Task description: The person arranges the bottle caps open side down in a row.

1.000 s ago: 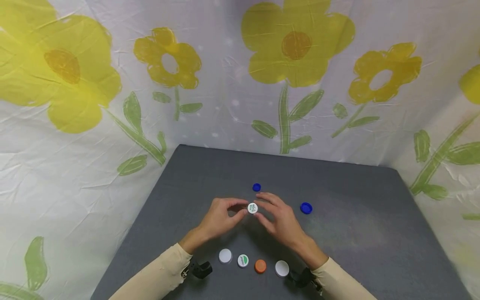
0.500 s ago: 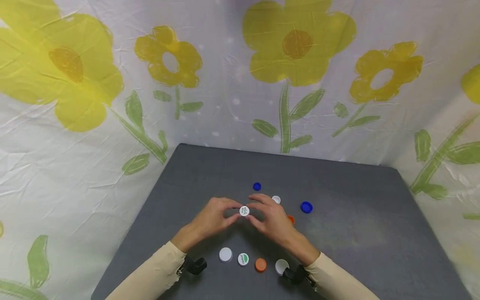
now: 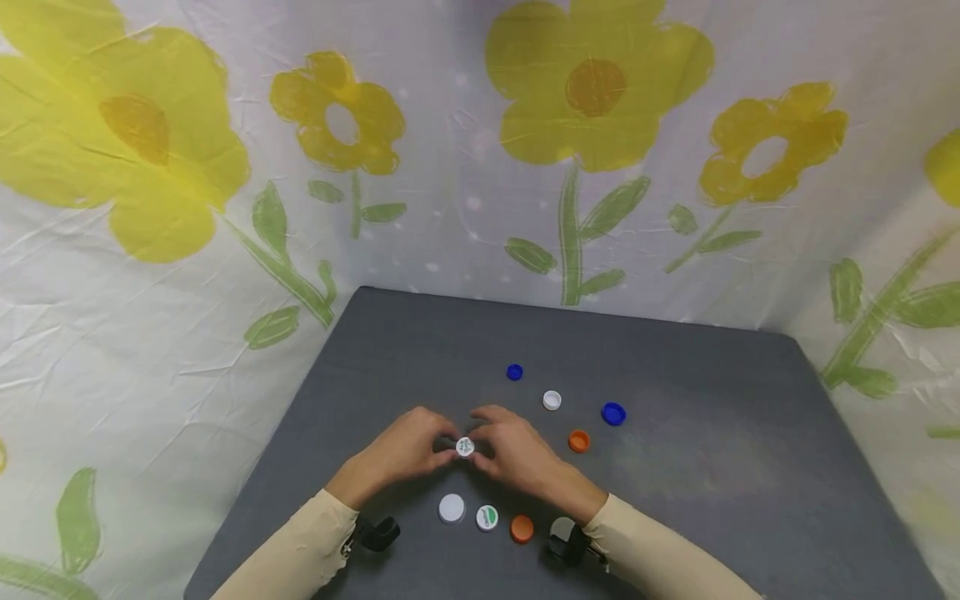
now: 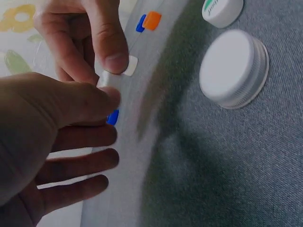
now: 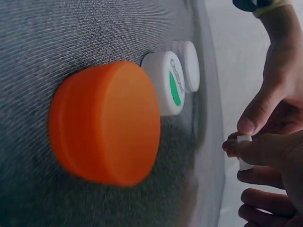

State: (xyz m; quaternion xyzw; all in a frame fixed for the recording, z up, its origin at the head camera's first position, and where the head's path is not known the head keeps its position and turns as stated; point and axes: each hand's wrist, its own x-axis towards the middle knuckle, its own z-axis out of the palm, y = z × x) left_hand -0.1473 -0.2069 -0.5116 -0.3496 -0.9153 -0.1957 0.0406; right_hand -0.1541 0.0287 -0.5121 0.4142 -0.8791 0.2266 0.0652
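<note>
A small white bottle cap point(image 3: 465, 447) with dark print on top is raised between my two hands over the grey table. My left hand point(image 3: 401, 450) pinches its left side between thumb and forefinger. From the right, my right hand point(image 3: 517, 452) pinches the same cap with thumb and fingers. In the right wrist view the cap point(image 5: 244, 138) shows as a thin white edge between the fingertips, mostly covered. My left hand's other fingers point(image 4: 78, 165) are spread and hold nothing. Just below the hands lie a larger white cap point(image 3: 452, 508) and a white-and-green cap point(image 3: 487, 518).
An orange cap point(image 3: 522, 528) continues the near row. Beside it, another white cap point(image 3: 561, 527) is partly hidden by the right wrist camera. Farther back lie upturned caps: small blue point(image 3: 514, 372), white point(image 3: 552, 400), larger blue point(image 3: 613, 413) and orange point(image 3: 579, 441). A flowered sheet point(image 3: 450, 208) surrounds the table.
Both hands have moved left and nearer with the pinched white cap. The upturned white and orange caps, earlier hidden behind the right hand, are now in full view.
</note>
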